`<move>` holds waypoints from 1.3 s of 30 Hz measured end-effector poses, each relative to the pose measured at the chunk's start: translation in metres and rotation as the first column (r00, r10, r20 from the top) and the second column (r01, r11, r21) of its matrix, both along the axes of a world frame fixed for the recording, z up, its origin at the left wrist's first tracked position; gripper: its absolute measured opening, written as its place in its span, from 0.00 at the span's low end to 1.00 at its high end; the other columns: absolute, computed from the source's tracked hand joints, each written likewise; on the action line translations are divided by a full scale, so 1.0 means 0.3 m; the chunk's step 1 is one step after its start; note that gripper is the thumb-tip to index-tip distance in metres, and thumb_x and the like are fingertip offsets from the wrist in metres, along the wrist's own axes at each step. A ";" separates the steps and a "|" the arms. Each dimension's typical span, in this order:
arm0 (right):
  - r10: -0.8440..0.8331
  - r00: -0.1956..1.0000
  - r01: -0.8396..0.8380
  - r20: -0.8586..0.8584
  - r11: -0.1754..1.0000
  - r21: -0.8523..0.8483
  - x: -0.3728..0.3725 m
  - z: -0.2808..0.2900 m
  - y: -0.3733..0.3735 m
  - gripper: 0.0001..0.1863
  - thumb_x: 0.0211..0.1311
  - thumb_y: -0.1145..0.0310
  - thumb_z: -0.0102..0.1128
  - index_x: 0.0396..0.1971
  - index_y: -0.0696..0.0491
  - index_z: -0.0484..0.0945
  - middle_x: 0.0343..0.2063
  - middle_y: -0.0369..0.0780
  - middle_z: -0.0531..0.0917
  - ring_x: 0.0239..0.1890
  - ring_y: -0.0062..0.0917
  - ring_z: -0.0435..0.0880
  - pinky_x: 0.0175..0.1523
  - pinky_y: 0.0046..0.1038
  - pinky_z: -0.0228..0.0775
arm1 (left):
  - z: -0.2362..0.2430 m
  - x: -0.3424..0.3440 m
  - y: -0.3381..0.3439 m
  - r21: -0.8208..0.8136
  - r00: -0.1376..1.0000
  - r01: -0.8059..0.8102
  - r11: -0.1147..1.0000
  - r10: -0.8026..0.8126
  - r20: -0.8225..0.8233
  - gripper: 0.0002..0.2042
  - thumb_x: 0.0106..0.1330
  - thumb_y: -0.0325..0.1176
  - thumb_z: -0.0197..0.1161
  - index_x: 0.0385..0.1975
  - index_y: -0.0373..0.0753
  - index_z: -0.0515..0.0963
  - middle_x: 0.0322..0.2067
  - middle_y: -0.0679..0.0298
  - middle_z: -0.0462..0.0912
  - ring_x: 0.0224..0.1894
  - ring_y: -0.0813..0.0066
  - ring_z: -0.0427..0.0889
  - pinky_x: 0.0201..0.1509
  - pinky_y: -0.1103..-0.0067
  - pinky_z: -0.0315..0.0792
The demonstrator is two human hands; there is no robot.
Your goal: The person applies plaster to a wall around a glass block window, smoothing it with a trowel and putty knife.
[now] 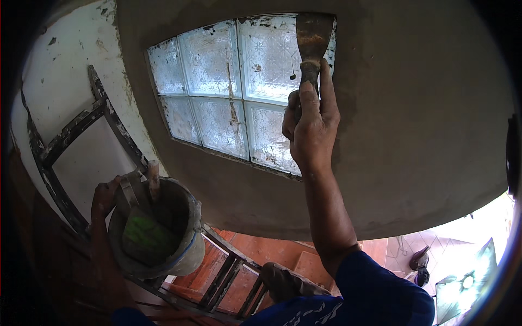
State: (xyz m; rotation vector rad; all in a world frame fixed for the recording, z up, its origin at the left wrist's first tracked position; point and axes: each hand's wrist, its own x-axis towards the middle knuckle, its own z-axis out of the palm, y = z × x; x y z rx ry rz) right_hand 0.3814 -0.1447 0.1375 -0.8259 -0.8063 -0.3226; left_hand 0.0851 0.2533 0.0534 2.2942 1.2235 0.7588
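My right hand (pixel 317 127) is raised and wrapped round the handle of a scraper (pixel 314 41). Its wide, rust-stained blade points up, over the upper right corner of a glass block window (pixel 215 60). At the lower left, my left hand (pixel 105 196) is closed at the rim of a grey bucket (pixel 187 258); its fingertips are partly in shadow. Inside the bucket leans a trowel (pixel 129 194) with a wooden handle, and something bright green shows lower down. Dark streaks and specks mark the glass blocks.
Grey, smooth render (pixel 413 119) surrounds the window. A paint-spattered ladder (pixel 111 117) stands at the left beside a white wall (pixel 70 54), its rungs also below the bucket. Far below are an orange tiled floor (pixel 283 247) and a lit lamp (pixel 467 282) at the lower right.
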 end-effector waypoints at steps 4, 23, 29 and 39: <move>0.006 1.000 -0.005 0.003 1.000 -0.014 -0.004 0.007 -0.010 0.31 0.73 0.67 0.46 0.72 0.57 0.51 0.20 0.31 0.70 0.12 0.08 0.58 0.14 0.16 0.49 | -0.016 -0.006 0.005 0.112 0.999 -0.030 0.993 0.035 -0.040 0.40 0.65 0.64 0.55 0.34 0.17 0.77 0.28 0.42 0.82 0.34 0.56 0.83 0.43 0.64 0.72; 0.042 0.951 -0.302 -0.305 0.318 -0.899 -0.382 -1.060 -0.169 0.30 0.68 0.66 0.50 0.68 0.58 0.59 0.43 0.49 0.81 0.44 0.28 0.82 0.48 0.30 0.73 | 0.012 0.006 -0.018 0.192 0.993 -0.103 0.976 0.111 -0.035 0.43 0.61 0.67 0.56 0.35 0.17 0.78 0.34 0.37 0.83 0.42 0.44 0.83 0.49 0.63 0.73; 0.142 0.958 -0.273 -0.249 0.191 -0.943 -0.373 -1.053 -0.181 0.30 0.68 0.60 0.48 0.68 0.56 0.62 0.49 0.52 0.81 0.51 0.32 0.82 0.52 0.34 0.73 | 0.004 0.008 -0.010 0.106 0.993 -0.069 0.992 0.079 -0.087 0.45 0.60 0.69 0.55 0.40 0.16 0.77 0.38 0.33 0.81 0.46 0.43 0.82 0.52 0.62 0.71; 0.127 0.989 -0.137 -0.077 0.574 -0.807 -0.226 -0.910 -0.234 0.27 0.70 0.69 0.52 0.67 0.57 0.59 0.41 0.43 0.80 0.36 0.25 0.80 0.41 0.31 0.75 | -0.003 0.019 0.014 0.033 0.998 0.060 0.998 -0.059 -0.038 0.38 0.65 0.63 0.54 0.35 0.21 0.80 0.32 0.36 0.82 0.40 0.46 0.84 0.48 0.62 0.71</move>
